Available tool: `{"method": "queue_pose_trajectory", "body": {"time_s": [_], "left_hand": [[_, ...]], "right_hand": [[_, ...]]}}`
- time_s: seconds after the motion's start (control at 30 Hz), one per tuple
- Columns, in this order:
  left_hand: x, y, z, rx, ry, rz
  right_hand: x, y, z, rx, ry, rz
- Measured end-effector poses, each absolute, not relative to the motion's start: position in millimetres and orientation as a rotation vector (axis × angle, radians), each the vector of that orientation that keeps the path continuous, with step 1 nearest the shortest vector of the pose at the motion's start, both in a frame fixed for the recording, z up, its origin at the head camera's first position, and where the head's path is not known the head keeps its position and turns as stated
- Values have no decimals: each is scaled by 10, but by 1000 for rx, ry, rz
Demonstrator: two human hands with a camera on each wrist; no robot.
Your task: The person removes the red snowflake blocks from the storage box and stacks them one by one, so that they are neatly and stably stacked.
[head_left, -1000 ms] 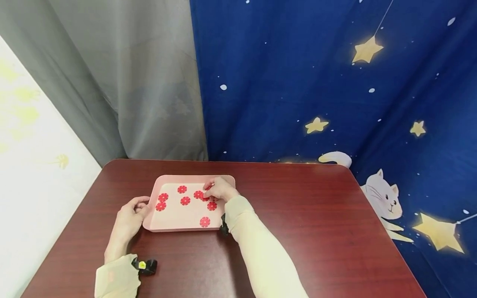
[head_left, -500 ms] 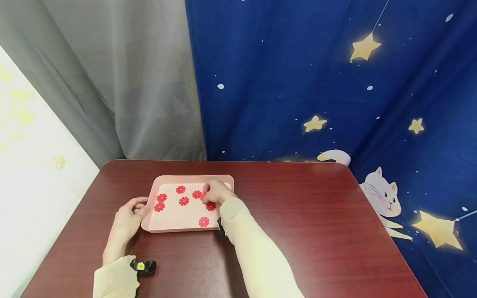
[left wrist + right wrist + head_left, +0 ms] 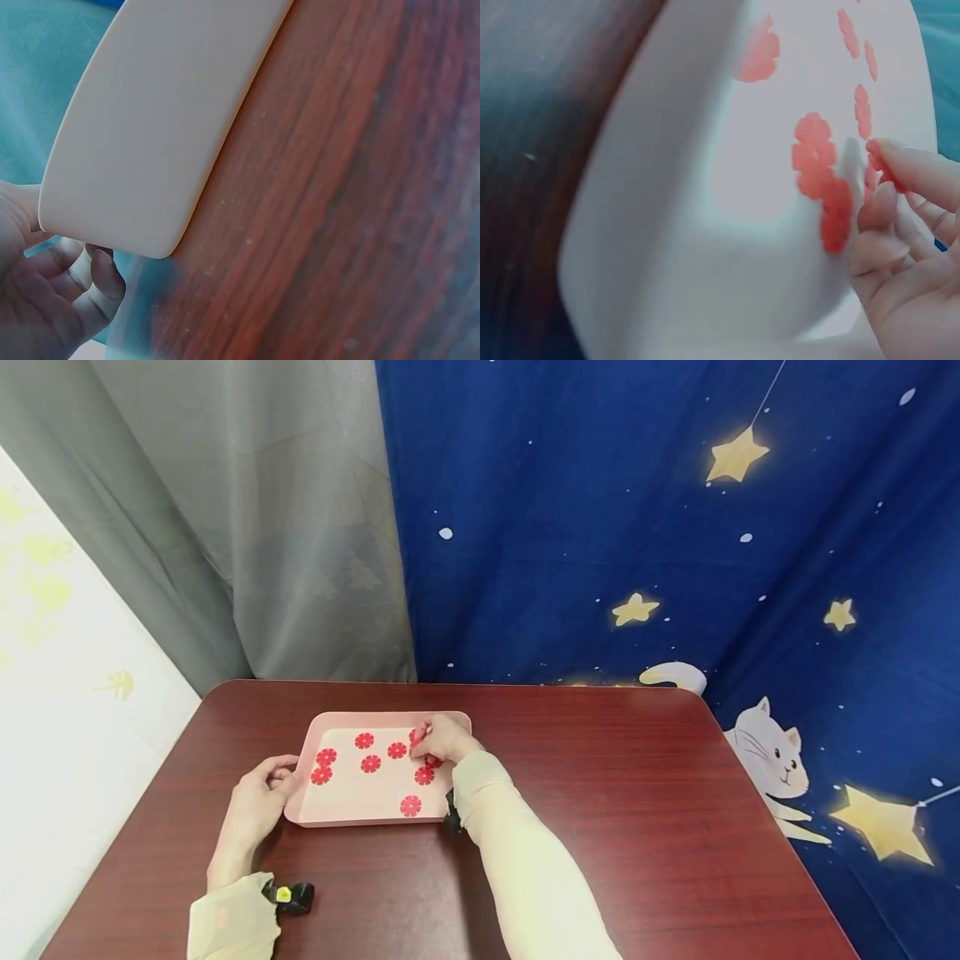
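A shallow pink tray point(image 3: 337, 821) lies on the table, with several red flower-shaped pieces point(image 3: 371, 764) scattered on its pale floor. My right hand point(image 3: 447, 741) is over the tray's right side and pinches one red flower-shaped piece point(image 3: 891, 176) between thumb and fingertips. Under that hand, two overlapping pieces point(image 3: 815, 156) lie in the tray. At the tray's left end, my left hand point(image 3: 257, 802) touches the outside of the wall with loosely bent fingers. The left wrist view shows this hand point(image 3: 52, 300) by the tray's corner, its thumb apart from the wall.
A dark red wooden table point(image 3: 615, 802) carries the tray near its far left part. Behind it hang a grey curtain point(image 3: 322, 527) and a blue star-patterned curtain point(image 3: 525, 568). A black wrist strap point(image 3: 296, 897) is on the left sleeve.
My right hand has shifted slightly right and away from me. The piece it pinches has come off the neighbouring piece, which now shows whole. The left hand and tray stay in place.
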State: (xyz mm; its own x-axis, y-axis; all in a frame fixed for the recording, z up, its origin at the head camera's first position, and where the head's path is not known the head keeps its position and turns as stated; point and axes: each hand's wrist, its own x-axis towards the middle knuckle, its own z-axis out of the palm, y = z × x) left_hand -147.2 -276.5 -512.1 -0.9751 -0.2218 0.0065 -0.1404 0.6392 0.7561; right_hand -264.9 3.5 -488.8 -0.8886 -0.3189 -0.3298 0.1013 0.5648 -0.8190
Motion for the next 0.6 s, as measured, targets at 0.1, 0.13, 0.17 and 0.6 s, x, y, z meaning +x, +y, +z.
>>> {"method": "queue_pose_trajectory", "body": {"time_s": [0.1,0.13,0.17,0.6], "left_hand": [[-1473,-2767,-5120,298,-2750,-1255],[-1473,-2767,-5117,296,-2749,-1256],[-1473,-2766,-5114,296,-2749,-1255],[-1476,-2756,-5114,318,-2761,-1242]], "right_hand": [[-2694,73,-4843,-164,2348,-1339],[-2710,85,-4828,-171,2328,-1383],[-2725,98,-4814,-188,2312,-1414],[-2802,379,-4566,-351,2105,-1786]]}}
